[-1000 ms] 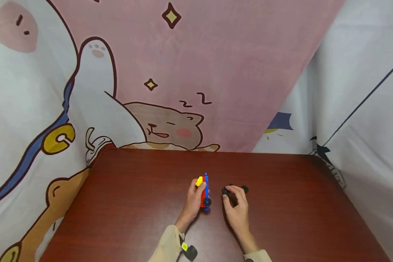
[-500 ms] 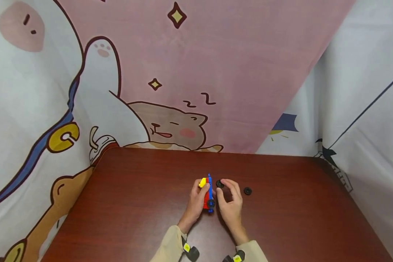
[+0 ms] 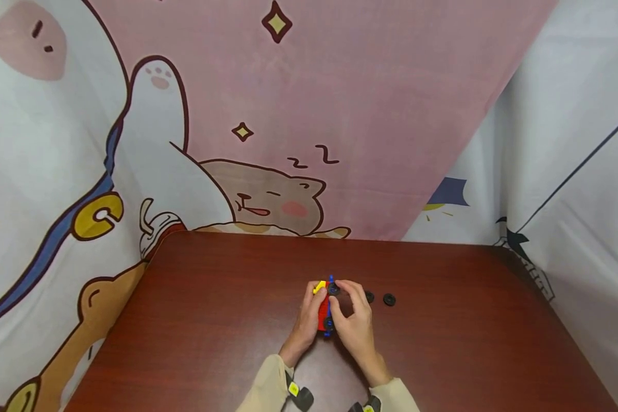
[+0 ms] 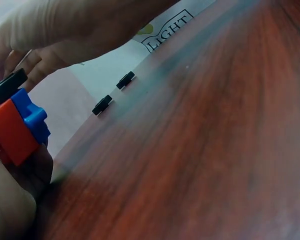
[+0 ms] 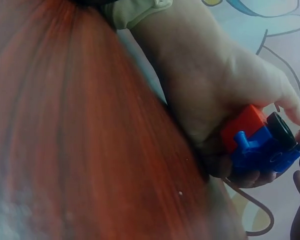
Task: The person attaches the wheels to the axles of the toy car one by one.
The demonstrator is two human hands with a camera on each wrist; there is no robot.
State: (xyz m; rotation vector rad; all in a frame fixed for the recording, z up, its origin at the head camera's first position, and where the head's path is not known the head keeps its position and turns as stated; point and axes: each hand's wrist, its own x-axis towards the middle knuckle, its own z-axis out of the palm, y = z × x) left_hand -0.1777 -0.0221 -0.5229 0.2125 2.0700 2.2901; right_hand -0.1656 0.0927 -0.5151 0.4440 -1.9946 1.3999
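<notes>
My left hand point(image 3: 304, 317) grips a small toy car point(image 3: 323, 313) built of red, blue and yellow plastic pieces, held up over the table. One black tire point(image 3: 328, 324) sits on the blue hub at its near end; the left wrist view shows that tire point(image 4: 9, 86) beside the red and blue body point(image 4: 17, 130). With thumb and fingertips, my right hand point(image 3: 359, 325) pinches another black tire point(image 3: 333, 289) against the car's far end. In the right wrist view, the left hand point(image 5: 205, 95) wraps the red and blue body point(image 5: 260, 150), and right fingertips show at the edge.
Two loose black tires, a right one point(image 3: 389, 299) and one partly behind the right fingers point(image 3: 369, 297), lie on the brown wooden table point(image 3: 226, 297). A printed cartoon curtain point(image 3: 371, 114) stands behind the table and along its sides.
The right hand has picked a tire off the table and brought it left to the car's far end. The left hand keeps its grip, almost still.
</notes>
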